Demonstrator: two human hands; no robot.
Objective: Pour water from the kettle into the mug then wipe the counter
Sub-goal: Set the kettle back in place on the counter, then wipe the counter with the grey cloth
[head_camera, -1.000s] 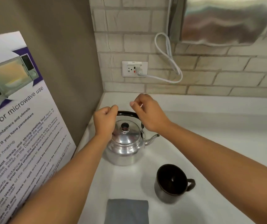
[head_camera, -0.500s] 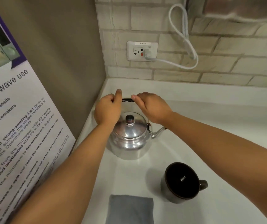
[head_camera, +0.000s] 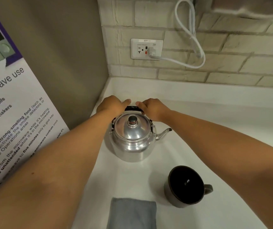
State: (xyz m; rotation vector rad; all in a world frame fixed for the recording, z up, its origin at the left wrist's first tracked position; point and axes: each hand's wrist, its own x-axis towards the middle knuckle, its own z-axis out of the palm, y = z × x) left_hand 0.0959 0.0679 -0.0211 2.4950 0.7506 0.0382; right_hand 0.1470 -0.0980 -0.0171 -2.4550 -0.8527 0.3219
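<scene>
Black handle [head_camera: 133, 108] gripped by both hands' fingers [head_camera: 139, 104].

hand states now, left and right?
Left hand: on the kettle handle, grip cannot be told.
Right hand: same.

A white countertop [head_camera: 215, 100] is set into a corner. Its back edge is met by a wall of pale brick tiles [head_camera: 231, 52], where a white outlet plate [head_camera: 146, 49] is mounted; a white cord [head_camera: 197, 47] is plugged into it and looped upward. The left edge is bounded by a plain taupe wall [head_camera: 58, 47], against which a printed microwave-use poster [head_camera: 13, 113] is leaned.
</scene>
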